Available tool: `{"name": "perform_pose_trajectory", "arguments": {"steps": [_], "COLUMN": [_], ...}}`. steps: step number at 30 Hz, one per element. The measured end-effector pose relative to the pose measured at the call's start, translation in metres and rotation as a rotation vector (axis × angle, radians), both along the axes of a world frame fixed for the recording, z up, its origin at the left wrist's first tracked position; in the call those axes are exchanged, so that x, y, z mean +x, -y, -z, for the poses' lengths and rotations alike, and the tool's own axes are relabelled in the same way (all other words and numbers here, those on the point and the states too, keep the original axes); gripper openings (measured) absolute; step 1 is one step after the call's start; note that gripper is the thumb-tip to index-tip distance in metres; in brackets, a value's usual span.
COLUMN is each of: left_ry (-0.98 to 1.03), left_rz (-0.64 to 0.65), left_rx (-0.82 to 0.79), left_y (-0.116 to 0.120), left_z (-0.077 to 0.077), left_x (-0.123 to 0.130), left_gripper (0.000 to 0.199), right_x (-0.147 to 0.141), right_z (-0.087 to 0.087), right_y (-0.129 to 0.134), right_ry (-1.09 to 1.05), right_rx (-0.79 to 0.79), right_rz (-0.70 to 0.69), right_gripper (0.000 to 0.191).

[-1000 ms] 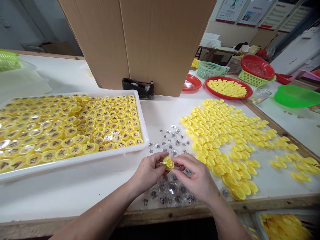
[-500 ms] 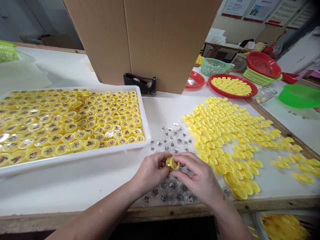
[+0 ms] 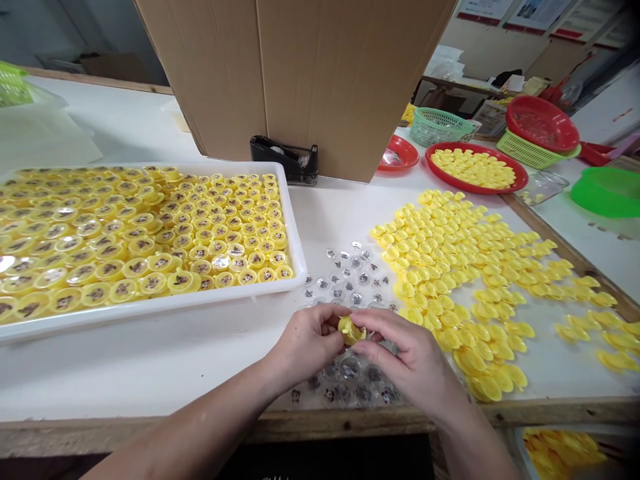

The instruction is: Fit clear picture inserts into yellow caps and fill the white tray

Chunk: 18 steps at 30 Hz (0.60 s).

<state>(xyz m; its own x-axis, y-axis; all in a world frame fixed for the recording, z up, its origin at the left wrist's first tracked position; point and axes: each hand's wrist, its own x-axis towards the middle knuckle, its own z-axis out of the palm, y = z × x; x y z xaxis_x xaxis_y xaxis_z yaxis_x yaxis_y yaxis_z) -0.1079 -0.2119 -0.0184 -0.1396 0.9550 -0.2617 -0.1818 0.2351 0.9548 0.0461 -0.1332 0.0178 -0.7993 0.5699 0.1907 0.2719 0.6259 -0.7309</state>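
Holding a small yellow piece (image 3: 346,329) above clear picture discs (image 3: 351,367)

The left hand (image 3: 310,343) grips it from the left; the right hand (image 3: 410,347) pinches its right side, over the tabletop (image 3: 240,340) near the middle. An uneven push could pop it loose among the discs; a sweep of the right wrist might scatter the loose yellow pieces (image 3: 440,253) at right. The tabletop is white and wood-edged. A white tray (image 3: 294,233) of pictured pieces lies left; a cardboard panel (image 3: 310,73) and tape dispenser (image 3: 285,162) stand far; a red dish (image 3: 521,179) sits far right.
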Motion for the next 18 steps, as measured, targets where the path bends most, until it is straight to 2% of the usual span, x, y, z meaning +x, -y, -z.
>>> {"name": "perform_pose_trajectory", "arguments": {"steps": [4,7,10,13,18], "left_ry": [0.086,0.081,0.061,0.009,-0.184], "left_rz": [-0.018,-0.012,-0.009,-0.010,0.021], "left_rx": [-0.026,-0.012,0.017,0.023,0.040], "left_y": [-0.0009,-0.0011,-0.0011,-0.0007,0.0015], "left_z": [0.0017,0.0027,0.0041,0.0051,-0.0005], "left_x": [0.0007,0.0017,0.0021,0.0017,0.0010], "left_gripper": [0.033,0.033,0.033,0.032,0.032], "right_x": [0.0000,0.0007,0.0024,0.0037,0.0027], "right_z": [0.0004,0.0001,-0.0017,-0.0043,-0.0089], "right_y": [0.0001,0.0003,0.0002,0.0002,0.0001], "right_ry": [0.018,0.067,0.084,0.065,0.164], "right_rx": [0.054,0.052,0.037,0.005,-0.055], "right_rz": [0.011,0.066,0.055,0.022,0.077], "right_gripper": [0.023,0.031,0.035,0.030,0.023]}}
